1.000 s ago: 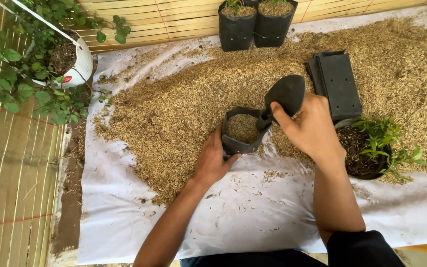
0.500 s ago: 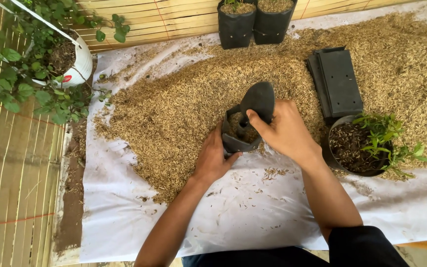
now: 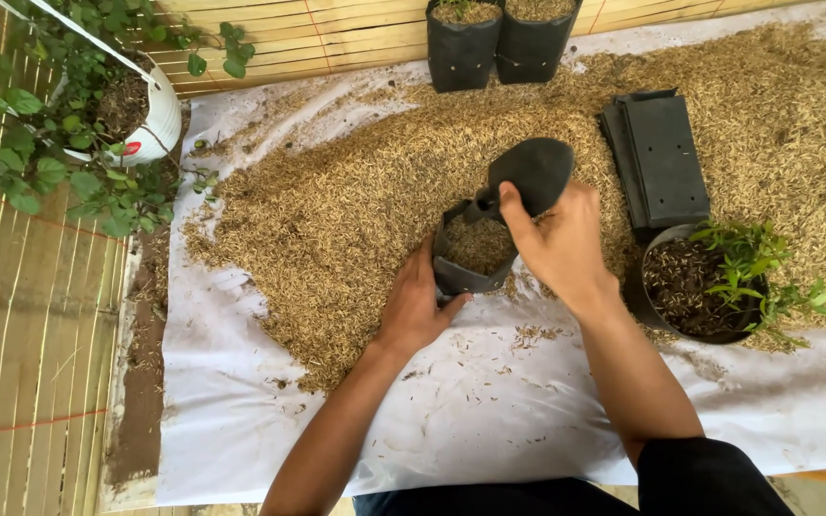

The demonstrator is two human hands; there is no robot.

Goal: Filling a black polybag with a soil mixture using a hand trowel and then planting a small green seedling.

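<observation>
A small black grow bag [image 3: 470, 277], partly filled with husk, sits at the near edge of a wide pile of rice husk [image 3: 336, 210]. My left hand [image 3: 415, 306] grips the bag's near left side and holds it upright. My right hand [image 3: 561, 244] holds a black scoop [image 3: 531, 172] by its handle, tilted over the bag's mouth. The husk pile lies on a white sheet [image 3: 489, 420].
A stack of flat black bags [image 3: 657, 158] lies right of the scoop. A black pot with a green seedling [image 3: 709, 282] stands at right. Two filled black bags [image 3: 499, 43] stand at the back. A white pot with a leafy plant [image 3: 117, 105] is at left on bamboo slats.
My right hand has brought the scoop in from the right and lower, over the bag's mouth. The left hand stayed on the bag.
</observation>
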